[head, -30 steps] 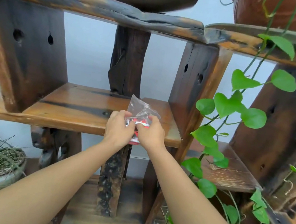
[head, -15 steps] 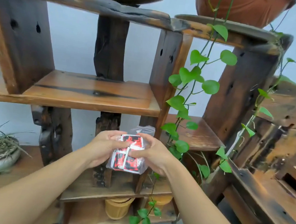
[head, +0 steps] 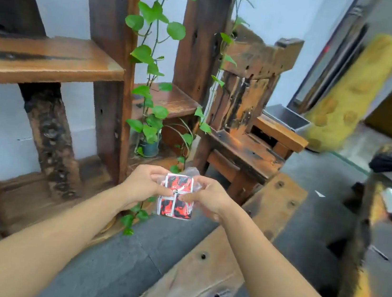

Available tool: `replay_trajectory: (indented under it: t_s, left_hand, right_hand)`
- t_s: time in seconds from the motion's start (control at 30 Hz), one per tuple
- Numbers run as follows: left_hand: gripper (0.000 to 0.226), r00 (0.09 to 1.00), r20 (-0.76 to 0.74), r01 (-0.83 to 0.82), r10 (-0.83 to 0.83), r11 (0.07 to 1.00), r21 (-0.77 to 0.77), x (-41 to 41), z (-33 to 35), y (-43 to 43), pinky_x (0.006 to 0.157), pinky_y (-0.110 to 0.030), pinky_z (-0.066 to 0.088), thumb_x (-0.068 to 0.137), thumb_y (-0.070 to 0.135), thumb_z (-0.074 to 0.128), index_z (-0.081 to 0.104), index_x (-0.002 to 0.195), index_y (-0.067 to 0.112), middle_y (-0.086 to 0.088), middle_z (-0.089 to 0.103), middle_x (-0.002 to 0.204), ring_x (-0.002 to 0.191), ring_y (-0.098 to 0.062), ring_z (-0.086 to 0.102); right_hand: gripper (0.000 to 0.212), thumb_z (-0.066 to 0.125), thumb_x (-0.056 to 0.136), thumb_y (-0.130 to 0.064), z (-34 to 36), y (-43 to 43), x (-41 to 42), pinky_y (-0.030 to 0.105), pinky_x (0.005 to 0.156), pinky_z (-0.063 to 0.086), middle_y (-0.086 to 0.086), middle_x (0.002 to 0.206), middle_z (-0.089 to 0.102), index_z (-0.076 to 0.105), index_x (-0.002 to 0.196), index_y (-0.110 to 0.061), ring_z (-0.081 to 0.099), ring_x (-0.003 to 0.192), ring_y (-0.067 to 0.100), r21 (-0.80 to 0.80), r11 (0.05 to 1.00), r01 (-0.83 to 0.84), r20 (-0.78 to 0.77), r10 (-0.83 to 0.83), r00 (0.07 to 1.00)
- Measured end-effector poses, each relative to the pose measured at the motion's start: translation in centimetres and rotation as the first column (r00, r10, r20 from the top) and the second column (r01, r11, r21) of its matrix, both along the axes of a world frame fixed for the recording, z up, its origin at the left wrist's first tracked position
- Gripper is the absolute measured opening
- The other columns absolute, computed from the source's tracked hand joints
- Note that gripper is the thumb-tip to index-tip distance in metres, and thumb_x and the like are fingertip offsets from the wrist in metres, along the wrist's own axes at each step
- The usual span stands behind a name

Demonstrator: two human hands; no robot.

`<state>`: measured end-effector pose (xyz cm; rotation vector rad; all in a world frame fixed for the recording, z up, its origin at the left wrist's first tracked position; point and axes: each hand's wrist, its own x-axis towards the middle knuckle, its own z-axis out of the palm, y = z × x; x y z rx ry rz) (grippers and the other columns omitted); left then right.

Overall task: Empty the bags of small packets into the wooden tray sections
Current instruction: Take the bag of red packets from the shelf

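Your left hand (head: 144,183) and right hand (head: 211,196) pinch the bag (head: 176,195) above the grey floor (head: 125,263), right of the shelf (head: 47,59), beside a plank (head: 212,262).

Two long arms come up from the bottom corners. Both arms are bare all the way down, with no sleeves on them. The left hand (head: 144,184) wears no glove, ring or watch. The right hand (head: 208,196) is just as bare. The nails look short and plain.

The bag (head: 176,195) (both hands gripping) has come down off the shelf.
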<state>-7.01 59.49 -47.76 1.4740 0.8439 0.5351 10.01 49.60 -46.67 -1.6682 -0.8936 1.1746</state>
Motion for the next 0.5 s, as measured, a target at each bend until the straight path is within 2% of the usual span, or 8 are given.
replay_trajectory:
  t_s: [0.07,0.13,0.23,0.3,0.4,0.5]
  left_hand:
    - [0.041,0.995,-0.009,0.099,-0.099,0.995,0.015,3.4,0.3,-2.8,0.083,-0.040,0.057,0.063,-0.016,0.081,0.072,0.094,0.008,-0.015,0.074,0.092,0.085,-0.027,0.069]
    - [0.041,0.975,-0.022,0.223,-0.222,0.974,0.040,7.3,0.7,-6.2,0.081,-0.038,0.059,0.064,-0.015,0.081,0.072,0.093,0.012,-0.011,0.075,0.091,0.084,-0.024,0.070]
    - [0.040,0.915,-0.037,0.404,-0.402,0.912,0.076,13.3,1.2,-12.1,0.071,-0.029,0.061,0.066,-0.012,0.082,0.072,0.100,0.008,-0.007,0.074,0.090,0.077,-0.013,0.071]
    - [0.041,0.850,-0.031,0.527,-0.526,0.846,0.082,17.1,1.4,-17.3,0.065,-0.022,0.059,0.066,-0.014,0.080,0.071,0.100,0.007,-0.009,0.073,0.090,0.078,-0.014,0.068]
    - [0.042,0.723,-0.028,0.691,-0.690,0.722,0.040,21.4,0.8,-26.7,0.073,-0.030,0.061,0.066,-0.016,0.079,0.070,0.101,0.005,-0.015,0.072,0.093,0.079,-0.019,0.069]
    - [0.040,0.581,-0.044,0.813,-0.812,0.582,-0.009,23.3,-0.8,-37.1,0.068,-0.028,0.061,0.067,-0.017,0.078,0.069,0.096,0.009,-0.012,0.074,0.091,0.073,-0.014,0.072]
  right_hand:
    - [0.033,0.076,0.076,0.010,0.5,-4.7,1.8,0.044,0.093,0.057,0.014,0.106,0.076,0.071,0.105,-0.004,0.072,0.100,0.028,0.003,0.993,0.119,0.011,-0.119,0.993]
    - [0.031,0.075,0.075,0.012,0.8,-9.8,4.0,0.049,0.096,0.055,0.018,0.107,0.073,0.070,0.101,-0.005,0.071,0.100,0.032,0.016,0.966,0.259,-0.013,-0.259,0.966]
    - [0.039,0.073,0.074,0.016,1.3,-18.3,6.8,0.055,0.096,0.053,0.027,0.111,0.070,0.066,0.109,0.004,0.068,0.104,0.042,0.026,0.885,0.465,-0.049,-0.464,0.885]
    - [0.039,0.071,0.074,0.019,1.2,-24.8,8.0,0.056,0.094,0.054,0.025,0.103,0.069,0.065,0.110,0.005,0.068,0.098,0.040,0.036,0.803,0.595,-0.081,-0.591,0.803]
    - [0.043,0.074,0.071,0.016,0.3,-35.4,8.6,0.054,0.092,0.055,0.026,0.104,0.070,0.064,0.113,0.007,0.068,0.099,0.041,0.018,0.640,0.768,-0.103,-0.763,0.638]
    - [0.040,0.078,0.068,0.010,-1.5,-46.2,7.1,0.054,0.093,0.056,0.021,0.104,0.074,0.069,0.106,-0.001,0.071,0.101,0.040,-0.019,0.465,0.885,-0.107,-0.881,0.461]
